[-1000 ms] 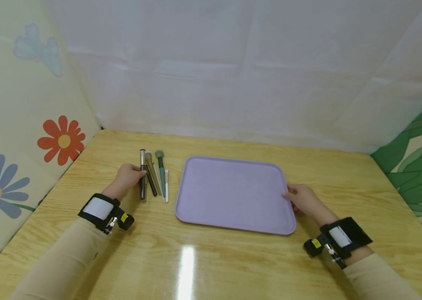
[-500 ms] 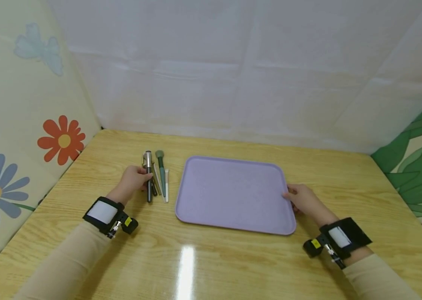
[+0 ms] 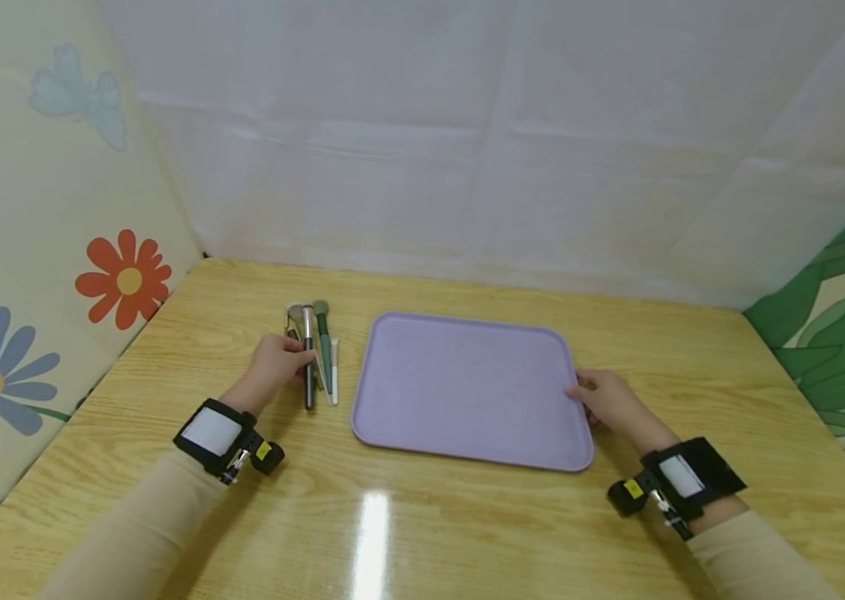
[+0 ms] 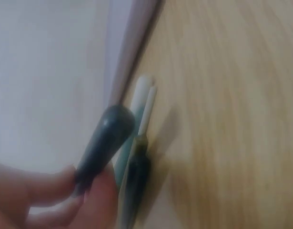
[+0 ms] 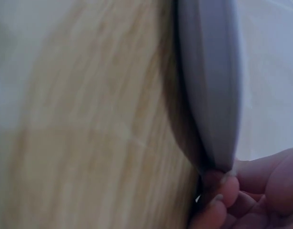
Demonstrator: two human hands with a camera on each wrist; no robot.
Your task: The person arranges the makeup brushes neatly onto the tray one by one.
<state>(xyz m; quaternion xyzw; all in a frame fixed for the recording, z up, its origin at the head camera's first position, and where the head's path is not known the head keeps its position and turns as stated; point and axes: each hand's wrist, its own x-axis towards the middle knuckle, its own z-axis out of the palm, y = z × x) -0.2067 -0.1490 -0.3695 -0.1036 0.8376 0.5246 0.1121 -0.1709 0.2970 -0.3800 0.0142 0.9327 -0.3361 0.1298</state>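
Observation:
My left hand (image 3: 272, 367) pinches the dark handle of a makeup brush (image 3: 309, 387) with a silver ferrule, held over the other brushes. In the left wrist view the thumb and fingers grip this brush (image 4: 106, 136) by its black handle, its rounded end towards the camera. Below it lie a green brush (image 3: 326, 354), a slim white brush (image 3: 334, 375) and a brush with a grey-brown head (image 3: 295, 313), partly covered. My right hand (image 3: 606, 400) holds the right rim of a purple tray (image 3: 467, 392), thumb on top and fingers curled beneath the edge (image 5: 217, 109).
The tray lies flat on a wooden table (image 3: 467, 533), to the right of the brushes. A white sheet (image 3: 430, 150) hangs behind the table. Panels printed with flowers (image 3: 128, 282) and green leaves (image 3: 842, 333) stand at the left and right.
My left hand has moved right with the dark-handled brush, from the left side of the pile to over it. The right hand and the tray have hardly moved.

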